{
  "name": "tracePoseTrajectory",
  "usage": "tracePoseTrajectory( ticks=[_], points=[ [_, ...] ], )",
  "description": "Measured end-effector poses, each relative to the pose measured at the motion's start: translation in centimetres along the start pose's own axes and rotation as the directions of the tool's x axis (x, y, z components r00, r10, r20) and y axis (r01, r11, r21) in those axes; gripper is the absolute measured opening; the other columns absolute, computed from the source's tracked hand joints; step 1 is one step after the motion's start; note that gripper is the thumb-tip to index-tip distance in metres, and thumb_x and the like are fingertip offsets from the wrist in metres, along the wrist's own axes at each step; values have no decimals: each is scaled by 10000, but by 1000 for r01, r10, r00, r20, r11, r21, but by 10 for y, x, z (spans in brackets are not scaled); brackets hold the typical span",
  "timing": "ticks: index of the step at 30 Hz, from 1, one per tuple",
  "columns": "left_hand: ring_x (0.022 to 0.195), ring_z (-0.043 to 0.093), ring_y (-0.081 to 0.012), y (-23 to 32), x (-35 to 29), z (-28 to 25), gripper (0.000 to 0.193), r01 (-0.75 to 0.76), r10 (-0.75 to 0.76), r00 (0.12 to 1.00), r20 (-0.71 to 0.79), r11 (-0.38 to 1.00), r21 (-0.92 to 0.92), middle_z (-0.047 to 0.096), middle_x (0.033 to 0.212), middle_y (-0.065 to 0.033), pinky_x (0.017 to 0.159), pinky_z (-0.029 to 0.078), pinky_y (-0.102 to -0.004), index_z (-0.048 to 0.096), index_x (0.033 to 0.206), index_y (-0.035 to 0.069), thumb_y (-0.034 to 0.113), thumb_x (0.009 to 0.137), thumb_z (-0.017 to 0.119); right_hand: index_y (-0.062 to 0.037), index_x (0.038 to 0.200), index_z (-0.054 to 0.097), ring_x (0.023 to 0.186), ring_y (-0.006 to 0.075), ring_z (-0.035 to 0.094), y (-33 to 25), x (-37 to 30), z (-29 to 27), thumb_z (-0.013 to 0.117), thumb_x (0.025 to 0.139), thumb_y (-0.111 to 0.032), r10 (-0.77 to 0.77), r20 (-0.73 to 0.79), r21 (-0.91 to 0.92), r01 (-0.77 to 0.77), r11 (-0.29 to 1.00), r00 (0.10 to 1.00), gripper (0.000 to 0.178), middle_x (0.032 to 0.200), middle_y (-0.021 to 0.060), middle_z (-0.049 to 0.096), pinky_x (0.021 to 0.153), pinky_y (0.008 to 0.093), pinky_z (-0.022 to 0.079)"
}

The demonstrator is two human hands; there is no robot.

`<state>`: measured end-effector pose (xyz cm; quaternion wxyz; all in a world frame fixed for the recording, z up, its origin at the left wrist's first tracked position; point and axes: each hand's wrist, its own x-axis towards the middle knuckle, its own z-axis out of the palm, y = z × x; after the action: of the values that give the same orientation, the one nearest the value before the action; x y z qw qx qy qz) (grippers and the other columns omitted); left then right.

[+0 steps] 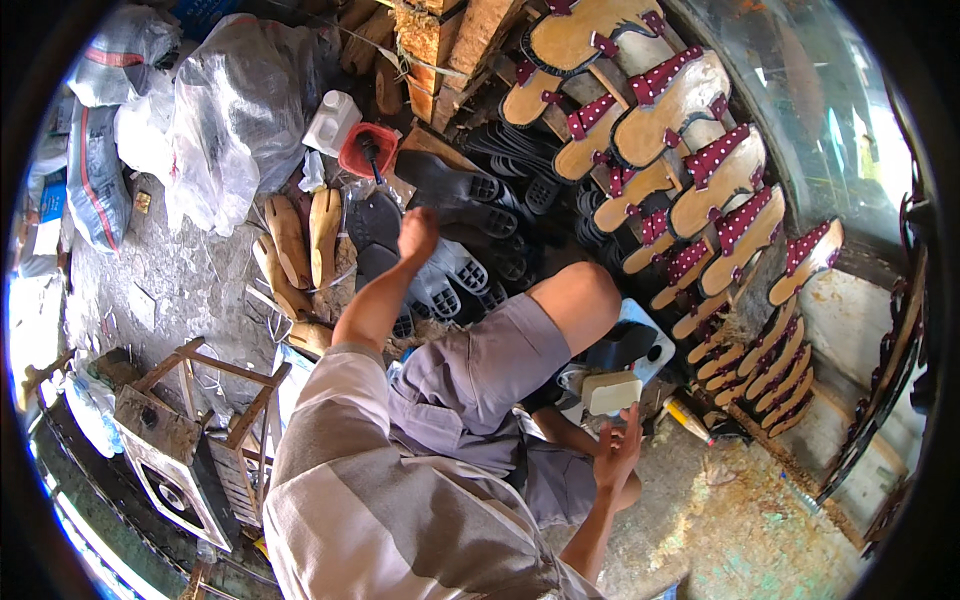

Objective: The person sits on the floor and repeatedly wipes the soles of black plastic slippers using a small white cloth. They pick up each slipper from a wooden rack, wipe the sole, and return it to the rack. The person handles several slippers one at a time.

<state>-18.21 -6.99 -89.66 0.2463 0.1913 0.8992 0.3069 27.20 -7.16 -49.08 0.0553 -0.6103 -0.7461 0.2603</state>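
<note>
The left arm stretches up and a bit to the right, bent at the elbow, and its left hand is over the dark shoe soles. The fingers look curled in, but I cannot tell if they grip anything. Near this hand is a red tub with a black stick poking out. The right arm comes up from the bottom, and its right hand is beside the bent knee. Its fingers point up at the low edge of a cream block. I cannot tell if they hold the block or only touch it. The block is near a pale blue board, and a yellow tube lies to its right.
</note>
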Motion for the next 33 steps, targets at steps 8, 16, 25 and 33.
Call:
tracePoseTrajectory(
  ticks=[8,16,25,33],
  points=[
    [1552,183,-393,111,43,68,845,-400,191,891,411,756,517,253,1684,-114,1171,204,-665,303,1598,136,431,909,694,-96,1575,413,932,196,673,4,-2,-1,663,1012,-226,27,10,64,-28,998,1000,629,1286,161,621,604,294,538],
    [1341,532,-378,118,68,-1,975,-731,304,648,698,506,458,553,1446,-157,1086,422,-555,363,1557,210,416,756,879,-64,1529,465,1037,358,661,32,-18,-1,680,959,-127,161,-161,164,-134,977,974,613,1212,227,651,839,416,550],
    [1032,695,-256,138,-9,-267,464,-244,97,969,-229,549,-799,709,1132,-90,909,571,-419,686,1205,49,275,837,856,-124,1482,568,1543,501,22,89,-7,59,479,968,-709,311,-209,-299,-363,883,927,783,1690,212,159,1187,691,40],
    [1144,624,-250,211,-244,-329,676,207,437,749,497,558,-803,656,1167,-92,1006,521,-403,561,1336,63,54,710,817,-194,1221,784,1541,513,-70,73,-12,69,396,950,-774,290,-279,-236,-358,903,916,749,1725,139,60,1147,745,-92]
  ],
)
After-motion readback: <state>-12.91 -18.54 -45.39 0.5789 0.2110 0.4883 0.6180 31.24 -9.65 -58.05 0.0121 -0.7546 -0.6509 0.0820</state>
